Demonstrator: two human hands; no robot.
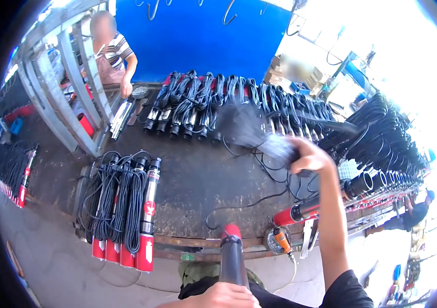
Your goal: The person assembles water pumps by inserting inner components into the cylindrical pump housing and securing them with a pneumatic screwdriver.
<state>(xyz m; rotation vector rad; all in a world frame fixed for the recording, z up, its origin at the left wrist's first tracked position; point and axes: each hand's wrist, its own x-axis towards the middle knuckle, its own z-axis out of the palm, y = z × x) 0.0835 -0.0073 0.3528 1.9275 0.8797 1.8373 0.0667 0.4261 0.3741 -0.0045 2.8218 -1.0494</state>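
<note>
A dark, worn metal workbench [192,179] carries rows of red-tipped cylindrical pumps [149,215] bundled with coiled black cables [115,197].

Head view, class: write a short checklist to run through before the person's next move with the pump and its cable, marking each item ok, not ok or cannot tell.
1. Left hand grips pump: ok.
2. Right hand has cable: ok, though blurred.
3. Cable free of tangles: cannot tell.
4. Workbench bare in front: ok.
5. Co-worker's hand away from the cable: ok.
6. Orange tool at bench edge, secure: cannot tell.
</note>
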